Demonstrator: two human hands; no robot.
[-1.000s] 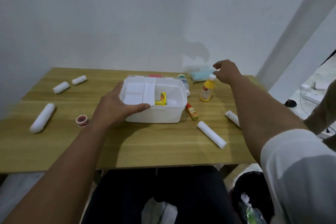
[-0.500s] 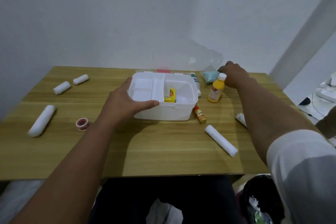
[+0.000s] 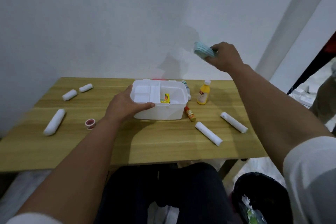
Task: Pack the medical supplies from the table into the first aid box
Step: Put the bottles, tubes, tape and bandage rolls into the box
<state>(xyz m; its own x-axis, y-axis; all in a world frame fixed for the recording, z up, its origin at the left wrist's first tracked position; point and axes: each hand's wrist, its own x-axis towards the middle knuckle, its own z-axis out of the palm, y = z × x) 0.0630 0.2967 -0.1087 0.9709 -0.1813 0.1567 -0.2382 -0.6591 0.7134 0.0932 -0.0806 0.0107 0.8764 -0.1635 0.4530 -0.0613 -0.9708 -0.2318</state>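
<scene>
The white first aid box (image 3: 179,91) stands open at the back middle of the wooden table (image 3: 163,143), with a small yellow packet (image 3: 165,98) inside. My left hand (image 3: 125,104) grips the box's front left corner. High above the table's back right, my right hand (image 3: 225,57) holds a light blue pack of face masks (image 3: 203,50). On the table lie a yellow bottle (image 3: 203,92), a small orange bottle (image 3: 190,113), a white bottle (image 3: 187,87) behind the box, a tape roll (image 3: 90,123) and several white gauze rolls (image 3: 208,133).
Two short gauze rolls (image 3: 69,94) and a long one (image 3: 54,122) lie on the left side of the table. A white wall runs right behind the table. A black bin (image 3: 258,198) stands on the floor at the lower right.
My right hand has closed on the blue mask pack at the table's back and lifted it well above the table. My left hand stays on the box.
</scene>
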